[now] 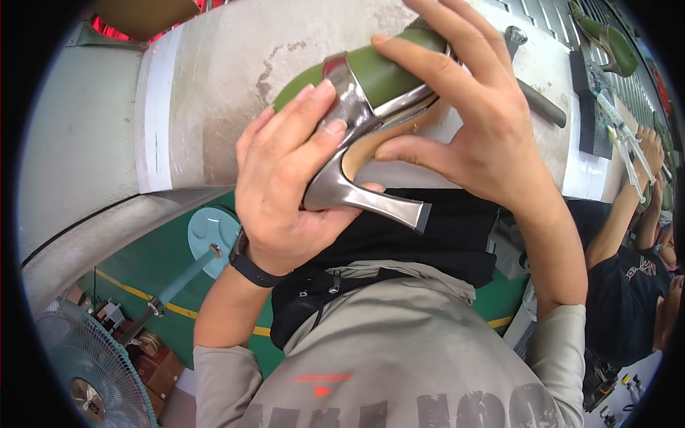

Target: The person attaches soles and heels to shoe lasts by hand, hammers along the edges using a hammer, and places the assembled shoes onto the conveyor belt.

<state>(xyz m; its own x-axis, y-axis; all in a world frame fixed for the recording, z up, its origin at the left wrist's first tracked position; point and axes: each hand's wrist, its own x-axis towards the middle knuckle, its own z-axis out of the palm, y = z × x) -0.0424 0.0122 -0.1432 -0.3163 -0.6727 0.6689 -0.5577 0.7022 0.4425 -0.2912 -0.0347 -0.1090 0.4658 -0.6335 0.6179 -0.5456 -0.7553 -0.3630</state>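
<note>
We have a green high-heeled shoe with a shiny pewter band, trim and curved heel (355, 105) raised just over the worn, pale tabletop (214, 93), its heel tip slanting down to the right. Our left hand (289, 171) is closed around the heel end, fingers across the band and thumb under the heel; a black wristband (258, 272) circles that wrist. Our right hand (467, 93) curves loosely about the other end, index fingertip on the green upper, thumb at the tan underside. Partly behind it lies a metal-headed hammer with a dark handle (544, 104).

Further right, clear narrow applicators with thin nozzles (611, 110) lie by a flat black slab (586, 121), near a co-worker's hand (648, 148); whether these slim containers hold anything, we cannot really tell at the blurred rim. Beyond them stands a second green and pewter shoe (619, 51). Low on our left, brown cardboard boxes (163, 371) sit beside a wire-caged fan (107, 357), their insides out of sight.
</note>
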